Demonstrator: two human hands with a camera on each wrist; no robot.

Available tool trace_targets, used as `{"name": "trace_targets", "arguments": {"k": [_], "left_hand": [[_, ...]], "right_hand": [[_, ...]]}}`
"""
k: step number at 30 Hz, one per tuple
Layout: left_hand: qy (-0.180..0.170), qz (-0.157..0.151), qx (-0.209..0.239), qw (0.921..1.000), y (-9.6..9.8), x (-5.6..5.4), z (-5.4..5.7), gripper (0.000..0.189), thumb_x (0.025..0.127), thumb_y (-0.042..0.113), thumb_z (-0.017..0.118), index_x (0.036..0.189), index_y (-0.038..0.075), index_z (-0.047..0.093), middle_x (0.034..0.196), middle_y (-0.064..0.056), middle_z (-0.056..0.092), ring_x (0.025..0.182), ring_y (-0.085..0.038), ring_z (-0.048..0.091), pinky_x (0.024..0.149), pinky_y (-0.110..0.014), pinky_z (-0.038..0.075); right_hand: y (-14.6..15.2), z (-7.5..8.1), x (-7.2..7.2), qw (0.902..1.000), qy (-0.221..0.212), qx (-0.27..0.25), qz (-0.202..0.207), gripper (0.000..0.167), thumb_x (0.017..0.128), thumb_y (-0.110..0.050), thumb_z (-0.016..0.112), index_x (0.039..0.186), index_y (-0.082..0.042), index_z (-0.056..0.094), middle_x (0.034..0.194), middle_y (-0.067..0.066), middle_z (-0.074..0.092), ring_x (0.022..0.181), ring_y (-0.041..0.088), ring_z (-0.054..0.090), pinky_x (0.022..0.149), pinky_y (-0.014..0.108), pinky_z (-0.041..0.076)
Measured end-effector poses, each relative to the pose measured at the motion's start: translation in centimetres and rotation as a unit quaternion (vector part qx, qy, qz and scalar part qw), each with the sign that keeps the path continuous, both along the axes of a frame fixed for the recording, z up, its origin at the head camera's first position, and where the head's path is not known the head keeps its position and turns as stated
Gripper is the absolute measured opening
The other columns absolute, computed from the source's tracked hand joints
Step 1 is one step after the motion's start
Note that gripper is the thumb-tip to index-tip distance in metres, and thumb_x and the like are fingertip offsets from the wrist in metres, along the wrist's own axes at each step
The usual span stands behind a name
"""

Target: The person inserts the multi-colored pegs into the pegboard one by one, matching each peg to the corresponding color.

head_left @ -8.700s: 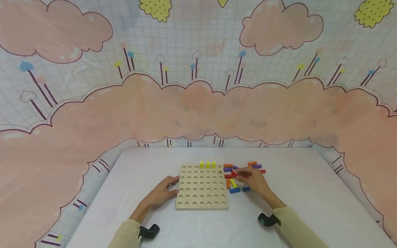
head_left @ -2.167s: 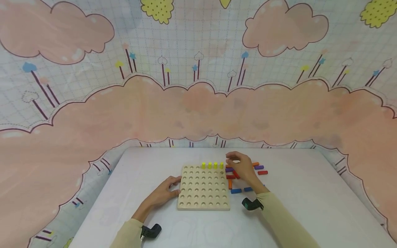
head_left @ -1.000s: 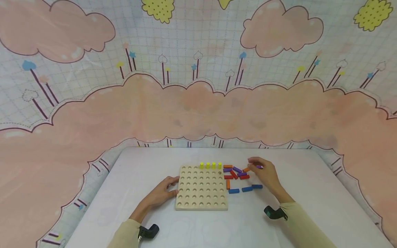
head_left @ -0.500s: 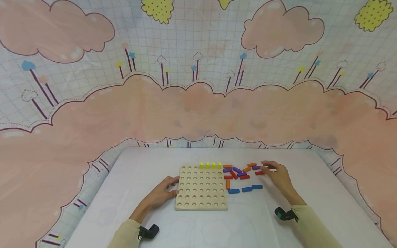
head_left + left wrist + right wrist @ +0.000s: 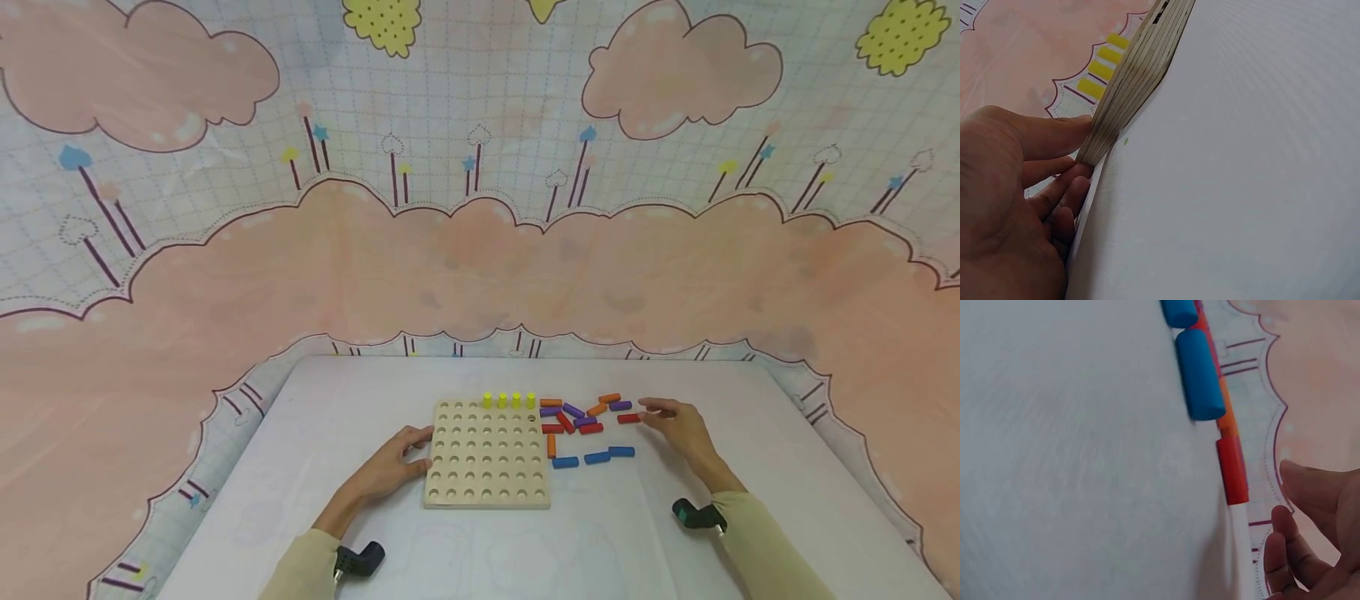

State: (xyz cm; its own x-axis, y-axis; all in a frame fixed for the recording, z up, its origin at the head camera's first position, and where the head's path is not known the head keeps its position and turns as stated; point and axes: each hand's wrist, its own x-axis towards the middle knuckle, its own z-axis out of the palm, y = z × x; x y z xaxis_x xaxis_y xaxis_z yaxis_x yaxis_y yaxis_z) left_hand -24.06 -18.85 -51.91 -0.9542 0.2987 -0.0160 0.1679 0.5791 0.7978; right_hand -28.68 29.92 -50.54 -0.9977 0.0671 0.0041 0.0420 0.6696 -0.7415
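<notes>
A square wooden pegboard point(image 5: 487, 505) with rows of round holes lies mid-table in the head view. Several yellow pegs point(image 5: 517, 401) stand upright along its back row. At its left edge rests my left hand point(image 5: 393, 462), thumb and fingertips against the side; the left wrist view shows these fingertips point(image 5: 1085, 128) meeting the board's edge. Over the table to the right, my right hand point(image 5: 681, 427) has its fingers loosely spread and holds nothing. Just left of its fingertips lies a red peg point(image 5: 628, 419). The right wrist view shows a gap between that red peg point(image 5: 1232, 472) and the fingers.
Loose pegs lie right of the board: orange pegs point(image 5: 609, 398), purple pegs point(image 5: 573, 411), further red pegs point(image 5: 591, 428) and a spaced row of blue pegs point(image 5: 597, 457) nearer the front. Behind the white table point(image 5: 360, 392) hangs a cloud-patterned cloth point(image 5: 480, 267).
Another yellow peg now stands at the right end of the back row; the loose yellow one is gone from the table. My right hand has moved right, past the pegs. My left hand stays put.
</notes>
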Motion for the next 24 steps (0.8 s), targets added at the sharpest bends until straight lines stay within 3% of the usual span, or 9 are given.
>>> {"name": "trace_targets", "arguments": {"k": [6, 13, 24], "left_hand": [[-0.005, 0.002, 0.003, 1.0, 0.0, 0.1, 0.1, 0.056, 0.09, 0.015, 0.068, 0.143, 0.008, 0.051, 0.121, -0.003, 0.058, 0.121, -0.026, 0.05, 0.111, -0.058, 0.034], [0.001, 0.005, -0.004, 1.0, 0.0, -0.1, -0.1, 0.056, 0.09, 0.014, 0.069, 0.143, 0.008, 0.051, 0.12, -0.002, 0.058, 0.12, -0.025, 0.051, 0.11, -0.056, 0.035], [-0.002, 0.004, -0.001, 1.0, 0.0, -0.1, -0.1, 0.056, 0.09, 0.014, 0.069, 0.142, 0.008, 0.051, 0.119, -0.002, 0.057, 0.119, -0.024, 0.05, 0.11, -0.056, 0.035]], "right_hand": [[0.4, -0.8, -0.3, 0.9997, -0.021, 0.008, 0.007, 0.036, 0.097, -0.019, 0.062, 0.129, -0.005, 0.063, 0.126, 0.024, 0.061, 0.109, 0.034, 0.054, 0.09, 0.042, 0.049], [0.7, -1.0, -0.7, 0.9981, -0.055, -0.002, 0.027, 0.04, 0.097, -0.023, 0.062, 0.133, -0.004, 0.06, 0.134, 0.027, 0.056, 0.122, 0.042, 0.049, 0.104, 0.058, 0.043], [0.8, -1.6, -1.0, 0.9969, -0.069, 0.014, 0.035, 0.036, 0.098, -0.021, 0.06, 0.13, -0.004, 0.063, 0.135, 0.026, 0.056, 0.128, 0.046, 0.045, 0.106, 0.06, 0.04]]}}
